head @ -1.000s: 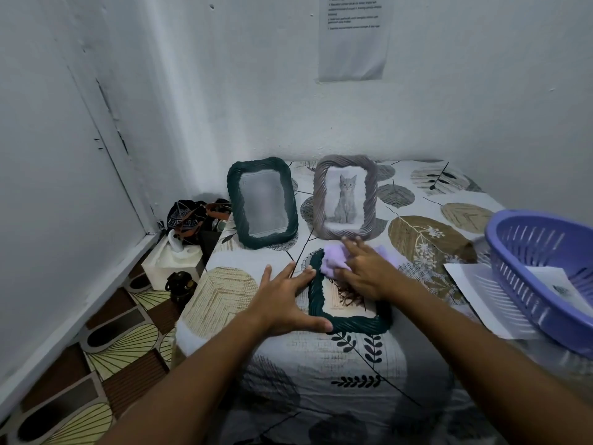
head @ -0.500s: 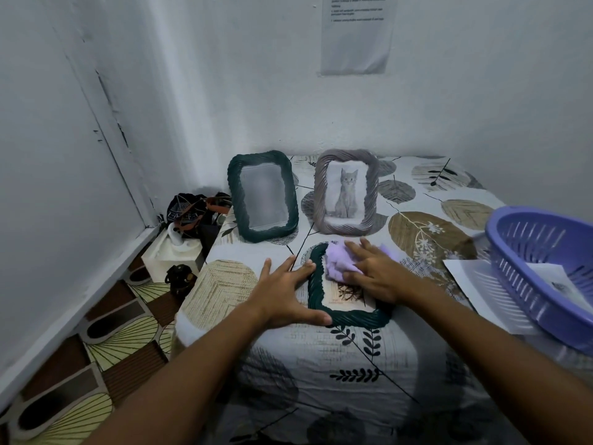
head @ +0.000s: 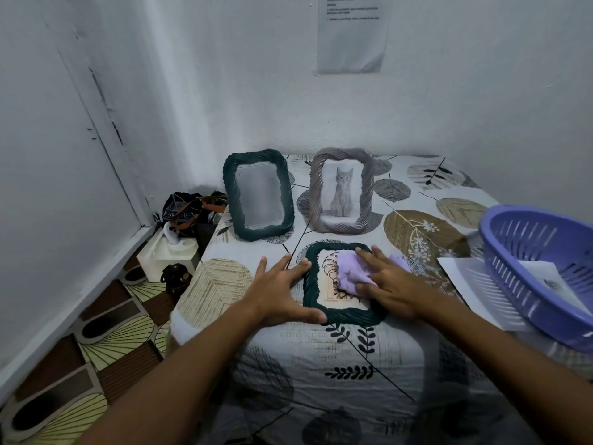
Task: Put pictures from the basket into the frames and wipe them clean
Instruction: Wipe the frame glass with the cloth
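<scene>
A dark green frame [head: 348, 317] lies flat on the covered table, holding a picture with a dark drawing. My right hand [head: 390, 282] presses a lilac cloth [head: 351, 274] onto its glass with straight fingers. With spread fingers my left hand [head: 282, 295] rests flat against the frame's left edge. Behind stand an empty dark green frame [head: 258, 194] and a grey frame [head: 341, 191] with a kitten picture. The purple basket [head: 526, 274] at the right holds a picture [head: 550, 282].
A white sheet [head: 468, 284] lies under the basket's near side. The leaf-patterned cloth [head: 417, 226] covers the table in the room's corner. Left of the table, on the floor, sit a white box [head: 167, 255] and a dark bag [head: 186, 207].
My right hand has slid the cloth down and to the right over the lying frame's glass. My left hand stays at the frame's left edge.
</scene>
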A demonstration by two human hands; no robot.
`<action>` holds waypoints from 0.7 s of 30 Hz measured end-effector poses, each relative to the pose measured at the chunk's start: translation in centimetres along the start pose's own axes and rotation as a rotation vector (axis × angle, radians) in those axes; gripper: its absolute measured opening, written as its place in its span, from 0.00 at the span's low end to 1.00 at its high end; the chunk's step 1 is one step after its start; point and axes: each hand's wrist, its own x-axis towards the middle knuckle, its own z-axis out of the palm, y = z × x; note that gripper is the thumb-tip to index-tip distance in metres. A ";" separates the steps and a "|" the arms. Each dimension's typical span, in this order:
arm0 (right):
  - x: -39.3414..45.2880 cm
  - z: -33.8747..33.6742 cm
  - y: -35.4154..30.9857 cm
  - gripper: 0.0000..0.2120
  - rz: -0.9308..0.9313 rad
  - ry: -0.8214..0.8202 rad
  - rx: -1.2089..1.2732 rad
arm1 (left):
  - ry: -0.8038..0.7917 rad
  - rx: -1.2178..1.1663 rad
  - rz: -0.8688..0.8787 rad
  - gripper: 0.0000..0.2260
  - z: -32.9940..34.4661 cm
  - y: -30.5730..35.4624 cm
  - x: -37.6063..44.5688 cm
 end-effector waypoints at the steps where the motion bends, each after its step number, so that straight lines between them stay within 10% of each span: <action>1: -0.7 0.0 0.3 0.23 -0.013 0.000 -0.005 | -0.007 -0.004 -0.010 0.61 -0.1 0.1 -0.1; 6: 0.2 -0.9 0.4 0.36 0.070 -0.012 -0.190 | -0.009 -0.022 -0.020 0.60 -0.2 0.3 -0.1; 21: -3.0 1.4 -0.5 0.23 -0.046 0.024 0.101 | 0.000 -0.005 -0.014 0.61 0.1 0.1 0.0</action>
